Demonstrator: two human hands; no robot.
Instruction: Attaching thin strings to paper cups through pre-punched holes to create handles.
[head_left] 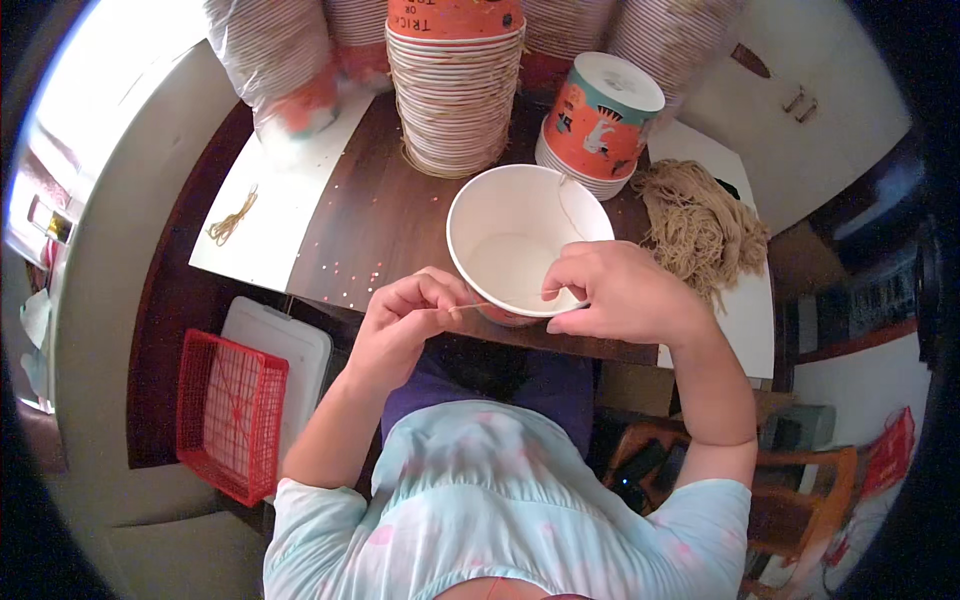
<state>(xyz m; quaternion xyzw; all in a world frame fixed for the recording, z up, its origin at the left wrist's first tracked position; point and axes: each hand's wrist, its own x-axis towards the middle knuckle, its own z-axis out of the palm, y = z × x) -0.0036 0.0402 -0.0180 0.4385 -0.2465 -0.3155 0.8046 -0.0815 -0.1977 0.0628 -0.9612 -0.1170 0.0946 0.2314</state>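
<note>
A white paper bucket [510, 245] stands at the table's near edge, its mouth tilted up toward me. A thin tan string [480, 305] stretches across its near rim between my hands. My left hand [408, 318] pinches one end of the string between thumb and fingertips, just left of the rim. At the right of the rim, my right hand [630, 292] is closed, with fingers inside the bucket, thumb outside and the string at the fingertips. More string hangs inside the far right wall of the bucket. The outside of the bucket is mostly hidden.
Behind stands a tall stack of orange paper buckets [455, 100], with a shorter stack [597, 130] to its right and wrapped stacks further back. A heap of tan strings [700, 220] lies right; a small bundle [233, 217] lies left. A red basket [232, 415] sits below left.
</note>
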